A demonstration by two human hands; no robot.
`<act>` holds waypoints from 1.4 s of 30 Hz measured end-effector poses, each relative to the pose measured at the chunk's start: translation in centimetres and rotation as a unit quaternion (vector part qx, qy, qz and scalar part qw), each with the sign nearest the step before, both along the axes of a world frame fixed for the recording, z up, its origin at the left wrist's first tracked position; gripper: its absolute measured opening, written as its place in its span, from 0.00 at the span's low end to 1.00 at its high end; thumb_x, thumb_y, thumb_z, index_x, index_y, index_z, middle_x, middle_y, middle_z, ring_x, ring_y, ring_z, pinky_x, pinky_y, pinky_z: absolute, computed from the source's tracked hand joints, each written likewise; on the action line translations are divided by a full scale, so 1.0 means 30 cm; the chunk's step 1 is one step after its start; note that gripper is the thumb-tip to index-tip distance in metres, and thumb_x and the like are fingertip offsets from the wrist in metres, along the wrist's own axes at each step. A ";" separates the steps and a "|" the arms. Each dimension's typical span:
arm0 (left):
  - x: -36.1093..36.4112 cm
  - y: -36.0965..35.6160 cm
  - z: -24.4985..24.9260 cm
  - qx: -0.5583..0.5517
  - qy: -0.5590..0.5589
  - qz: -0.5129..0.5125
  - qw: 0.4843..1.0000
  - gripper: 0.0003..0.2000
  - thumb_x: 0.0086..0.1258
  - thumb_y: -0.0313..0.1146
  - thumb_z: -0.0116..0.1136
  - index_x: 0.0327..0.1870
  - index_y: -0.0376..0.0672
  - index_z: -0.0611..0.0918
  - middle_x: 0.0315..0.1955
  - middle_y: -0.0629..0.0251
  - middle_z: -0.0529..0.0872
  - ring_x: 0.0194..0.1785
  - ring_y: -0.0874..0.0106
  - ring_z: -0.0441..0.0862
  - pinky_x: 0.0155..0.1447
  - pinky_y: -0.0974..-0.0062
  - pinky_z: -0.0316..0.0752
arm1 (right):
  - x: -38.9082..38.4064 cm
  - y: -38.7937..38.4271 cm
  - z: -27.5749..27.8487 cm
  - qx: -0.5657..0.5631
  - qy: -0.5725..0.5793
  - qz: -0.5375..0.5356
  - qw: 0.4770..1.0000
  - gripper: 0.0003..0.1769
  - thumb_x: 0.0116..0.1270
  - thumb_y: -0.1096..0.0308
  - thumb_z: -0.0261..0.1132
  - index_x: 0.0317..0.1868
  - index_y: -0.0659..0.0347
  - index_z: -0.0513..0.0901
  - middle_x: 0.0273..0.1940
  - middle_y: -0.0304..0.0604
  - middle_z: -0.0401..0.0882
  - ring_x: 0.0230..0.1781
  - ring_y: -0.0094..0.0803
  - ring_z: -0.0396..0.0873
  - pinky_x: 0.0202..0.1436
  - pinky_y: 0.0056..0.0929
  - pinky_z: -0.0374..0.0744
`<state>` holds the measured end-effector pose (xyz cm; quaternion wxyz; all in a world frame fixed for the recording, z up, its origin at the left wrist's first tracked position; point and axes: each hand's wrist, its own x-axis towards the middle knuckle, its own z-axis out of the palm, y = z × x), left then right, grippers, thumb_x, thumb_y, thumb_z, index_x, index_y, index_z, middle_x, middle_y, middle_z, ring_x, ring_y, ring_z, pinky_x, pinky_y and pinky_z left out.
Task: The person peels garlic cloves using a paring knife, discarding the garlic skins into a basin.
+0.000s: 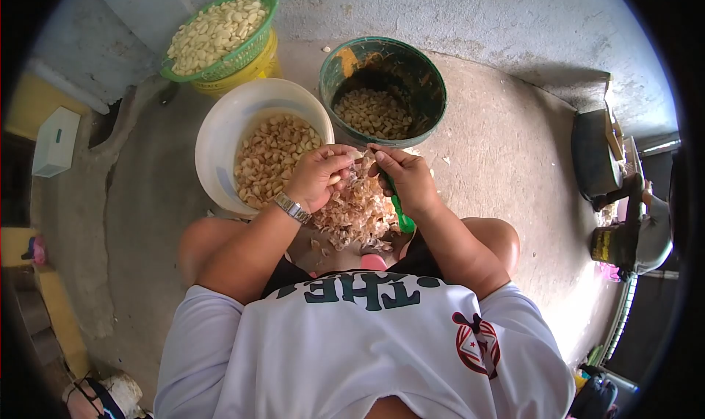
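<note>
Concrete floor [514, 162] spread below a pale wall [485, 15]. At the left, a green basket [250, 54] sat on a yellow bucket [268, 63] and was heaped with pale cloves [220, 33], which looked already bare. Next to it, a white basin [222, 140] contained many cloves with brownish skin, so I judge that much was left. The left hand [316, 178] had a narrow pinch on a small pale piece, perhaps a clove, above the heap of skins [360, 217]. Behind the 2 hands stood a dark green bucket [432, 88], its lower part holding more cloves; whether all were clean, I cannot tell. The right hand [410, 180] had its fingers closed around a green tool [402, 215], probably a knife, and its fingertips almost met the left ones. The work seemed well advanced, but not finished.
</note>
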<state>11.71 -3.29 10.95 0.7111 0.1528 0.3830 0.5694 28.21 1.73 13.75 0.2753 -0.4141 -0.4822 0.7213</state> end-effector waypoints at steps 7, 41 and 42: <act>0.027 -0.007 0.036 -0.055 0.023 0.070 0.996 0.05 0.56 0.27 0.57 0.33 0.44 0.77 0.23 0.75 0.76 0.24 0.84 0.69 0.24 0.87 0.63 | -0.021 -0.026 0.012 0.060 -0.013 0.036 0.997 0.19 0.64 0.69 0.50 0.55 0.67 0.66 0.27 0.38 0.77 0.21 0.16 0.66 0.25 0.13 0.68; 0.011 0.008 0.021 -0.067 -0.021 -0.060 0.996 0.05 0.59 0.35 0.55 0.33 0.46 0.77 0.25 0.73 0.78 0.22 0.83 0.69 0.23 0.85 0.63 | -0.009 -0.025 0.002 0.216 -0.079 0.006 0.973 0.12 0.59 0.73 0.56 0.43 0.69 0.76 0.29 0.43 0.78 0.26 0.24 0.74 0.32 0.19 0.72; 0.006 0.010 0.026 -0.075 -0.024 -0.073 0.994 0.06 0.60 0.35 0.55 0.33 0.45 0.77 0.25 0.72 0.78 0.22 0.83 0.69 0.23 0.84 0.63 | -0.008 -0.030 -0.004 0.273 -0.101 0.001 0.957 0.12 0.59 0.74 0.56 0.43 0.69 0.76 0.30 0.45 0.78 0.28 0.25 0.75 0.35 0.20 0.73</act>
